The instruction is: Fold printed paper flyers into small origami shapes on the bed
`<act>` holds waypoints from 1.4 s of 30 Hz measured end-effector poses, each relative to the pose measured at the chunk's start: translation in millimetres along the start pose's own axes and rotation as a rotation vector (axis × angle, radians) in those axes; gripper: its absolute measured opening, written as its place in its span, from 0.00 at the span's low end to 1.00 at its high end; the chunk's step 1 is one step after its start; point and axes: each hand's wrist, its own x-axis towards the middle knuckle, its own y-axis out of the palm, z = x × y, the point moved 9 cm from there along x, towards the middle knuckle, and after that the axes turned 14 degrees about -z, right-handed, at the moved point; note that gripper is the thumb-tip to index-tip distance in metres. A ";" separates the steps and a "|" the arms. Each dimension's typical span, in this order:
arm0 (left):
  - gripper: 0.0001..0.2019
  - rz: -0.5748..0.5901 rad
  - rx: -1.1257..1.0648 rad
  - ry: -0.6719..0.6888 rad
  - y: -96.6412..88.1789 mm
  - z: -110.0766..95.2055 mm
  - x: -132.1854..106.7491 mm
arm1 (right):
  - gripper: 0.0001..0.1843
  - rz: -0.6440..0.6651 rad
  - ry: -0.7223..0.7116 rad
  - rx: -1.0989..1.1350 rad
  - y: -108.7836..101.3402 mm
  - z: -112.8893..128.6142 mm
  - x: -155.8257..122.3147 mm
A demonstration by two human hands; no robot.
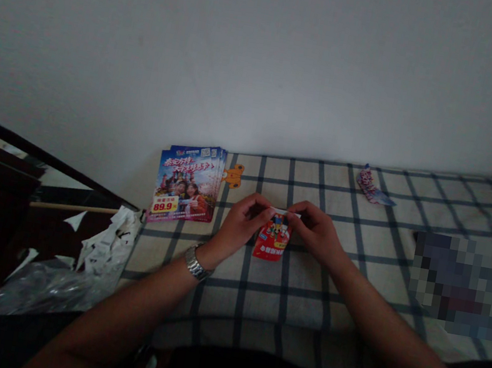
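Observation:
Both hands pinch the upper edge of a small red printed leaflet (271, 244), which shows colourful figures and upside-down lettering. My left hand (247, 219), with a metal watch (199, 263) on its wrist, grips the left corner between thumb and fingers. At the right corner, my right hand (313, 229) holds it the same way. A narrow white strip shows along the top edge; whether it is a fold or a backing I cannot tell. Left of the hands lies a stack of blue and pink flyers (188, 189), and beside it a small orange bear-shaped piece (233, 175).
A checked cloth (304, 308) covers the surface against a pale wall (269, 55). A crumpled printed piece (369, 187) lies at the back right, and a blurred-out item (459, 285) nearer on the right. Torn white paper (115, 237) and clear plastic (46, 288) are at the left.

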 end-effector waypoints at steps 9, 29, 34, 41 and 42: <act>0.15 0.010 -0.012 -0.032 -0.3 7.4 1.4 | 0.12 0.009 0.003 -0.001 0.2 -4.2 -0.5; 0.16 -0.005 0.018 -0.024 -1.4 4.7 1.2 | 0.14 -0.008 -0.024 -0.053 -1.6 -0.5 0.7; 0.15 -0.004 0.002 -0.025 -1.1 6.3 1.2 | 0.15 0.005 -0.018 -0.051 -0.1 1.8 0.1; 0.16 -0.001 0.004 -0.030 -1.3 7.5 1.1 | 0.15 0.002 -0.007 -0.045 0.1 0.9 0.0; 0.15 0.002 -0.001 -0.033 -1.2 7.7 1.1 | 0.15 0.000 -0.011 -0.048 0.0 1.4 0.1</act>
